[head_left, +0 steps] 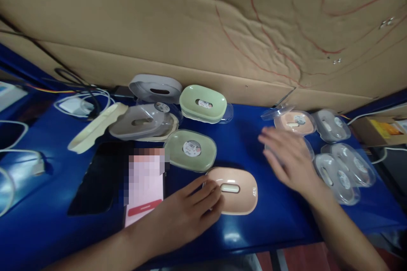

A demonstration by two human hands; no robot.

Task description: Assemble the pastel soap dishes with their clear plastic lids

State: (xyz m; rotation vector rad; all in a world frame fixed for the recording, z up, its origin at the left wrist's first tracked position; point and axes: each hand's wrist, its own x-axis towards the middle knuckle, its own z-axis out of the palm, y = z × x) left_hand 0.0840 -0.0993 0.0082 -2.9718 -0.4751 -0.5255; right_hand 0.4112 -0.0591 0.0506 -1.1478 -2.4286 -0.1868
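Observation:
A peach oval soap dish (243, 199) with a slot in its middle lies near the table's front edge. Curled over its left end are the fingers of my left hand (200, 203). My right hand (289, 156), slightly blurred, is stretched out on the right with fingers extended, over a clear plastic lid (308, 147) that it partly covers. Just behind that hand sits another peach soap dish (300, 126) with a round label, and a clear lid (278, 112) leans beside it. A green soap dish (176, 154) with a label is beyond my left hand.
Grey soap dishes in clear lids (333, 178) stand at the right. Further back are a green dish (190, 97), grey dishes (124, 125) and a cream piece (95, 131). A phone (144, 190), a dark slab (95, 186) and white cables (108, 97) occupy the left. Cardboard (159, 21) walls the back.

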